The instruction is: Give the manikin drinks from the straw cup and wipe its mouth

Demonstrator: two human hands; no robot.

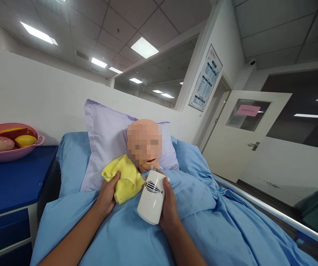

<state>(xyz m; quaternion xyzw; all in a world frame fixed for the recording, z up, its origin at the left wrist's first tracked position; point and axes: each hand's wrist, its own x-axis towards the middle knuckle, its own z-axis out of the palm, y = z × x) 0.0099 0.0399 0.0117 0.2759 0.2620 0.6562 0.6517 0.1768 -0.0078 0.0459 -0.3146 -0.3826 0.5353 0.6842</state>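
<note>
My left hand [107,195] grips a crumpled yellow towel [125,177], thumb on top, beside the chin of a manikin head [145,144]. In my right hand [170,203] is a white cup [152,199] with a black striped fish drawn on its side. The cup tilts with its top towards the manikin's mouth, and a short pale tip, perhaps a straw, shows just above its rim. What the cup contains is hidden. The manikin rests on a lilac pillow [103,136], covered to the neck by a blue quilt [203,225].
On the left, a blue-topped bedside cabinet [6,184] carries a pink basin [12,155] of fruit. A metal bed rail [275,216] runs along the right side. Beyond it stands an open white door [242,151]. A white wall [50,92] is behind the bed.
</note>
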